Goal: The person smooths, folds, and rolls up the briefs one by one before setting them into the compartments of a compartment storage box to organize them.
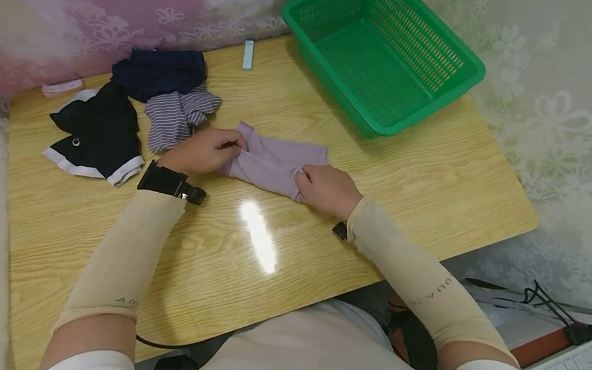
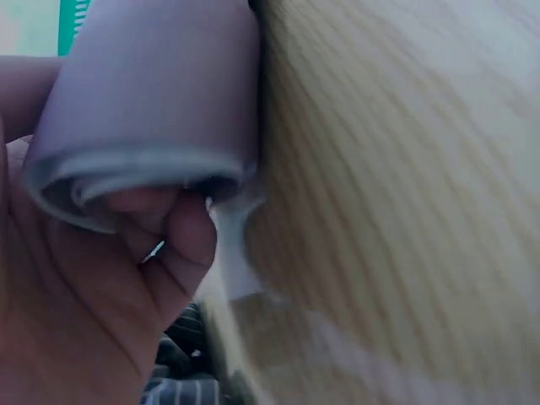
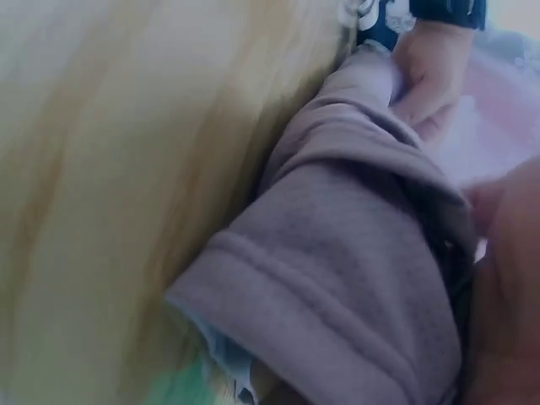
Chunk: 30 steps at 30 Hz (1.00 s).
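A lavender folded garment [image 1: 272, 157] lies across the middle of the table, between both hands. My left hand [image 1: 203, 151] grips its left end; in the left wrist view the garment's rolled layers [image 2: 160, 93] show, with fingers tucked inside the end. At the other end, my right hand [image 1: 330, 189] pinches the near edge between thumb and curled fingers. The right wrist view shows a stitched hem [image 3: 312, 295] on the garment, and only part of the right hand [image 3: 506, 278] at the frame's edge.
A green plastic basket [image 1: 321, 83] stands at the back right. Near the left hand lie a striped cloth [image 1: 169, 120], a navy cloth [image 1: 164, 73] and a black garment with white trim [image 1: 106, 125]. A pale blue strip [image 1: 248, 55] and a pink strip [image 1: 62, 88] lie along the back edge.
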Available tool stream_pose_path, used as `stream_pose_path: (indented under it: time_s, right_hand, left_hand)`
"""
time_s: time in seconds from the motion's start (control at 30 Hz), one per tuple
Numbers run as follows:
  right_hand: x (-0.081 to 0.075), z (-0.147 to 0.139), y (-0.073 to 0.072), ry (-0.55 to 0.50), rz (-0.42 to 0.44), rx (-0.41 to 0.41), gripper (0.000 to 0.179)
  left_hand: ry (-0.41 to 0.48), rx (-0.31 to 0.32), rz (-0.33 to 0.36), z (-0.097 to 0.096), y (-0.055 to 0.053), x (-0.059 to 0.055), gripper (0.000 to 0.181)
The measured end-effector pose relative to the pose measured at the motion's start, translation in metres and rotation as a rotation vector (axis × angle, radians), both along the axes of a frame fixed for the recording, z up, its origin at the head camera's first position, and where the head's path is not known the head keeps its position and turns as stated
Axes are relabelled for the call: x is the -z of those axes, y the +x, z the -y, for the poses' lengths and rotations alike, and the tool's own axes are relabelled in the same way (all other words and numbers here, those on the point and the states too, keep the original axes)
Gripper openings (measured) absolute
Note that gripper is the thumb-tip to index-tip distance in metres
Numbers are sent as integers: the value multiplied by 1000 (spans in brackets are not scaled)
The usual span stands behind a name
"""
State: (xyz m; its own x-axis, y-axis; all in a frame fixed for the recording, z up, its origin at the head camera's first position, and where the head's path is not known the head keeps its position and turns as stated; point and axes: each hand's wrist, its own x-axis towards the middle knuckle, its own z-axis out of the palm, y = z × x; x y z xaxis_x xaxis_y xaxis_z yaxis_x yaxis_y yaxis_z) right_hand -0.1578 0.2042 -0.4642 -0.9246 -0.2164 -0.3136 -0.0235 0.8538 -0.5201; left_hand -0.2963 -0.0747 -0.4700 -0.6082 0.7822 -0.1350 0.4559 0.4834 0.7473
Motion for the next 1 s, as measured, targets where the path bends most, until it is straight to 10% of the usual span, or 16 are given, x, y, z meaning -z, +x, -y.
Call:
stream_pose_path:
  time_s: [0.2,0.53,0.8,1.0]
  right_hand:
    - [5,-2,-8,112,-40,-9,51]
    - [0,-5,-3,76,-243,10,53]
    - [-5,6,12,191,-282,-183,68]
    - [2,10,15,214,-321,-207,48]
  left_hand:
    - [-39,-12,22,5,2,2,5]
    - [-73,-24,-302,2,17,-7,20]
    - [-126,124,-385,-6,35,-18,48]
    - [-151,157,-454,-4,41,-13,45]
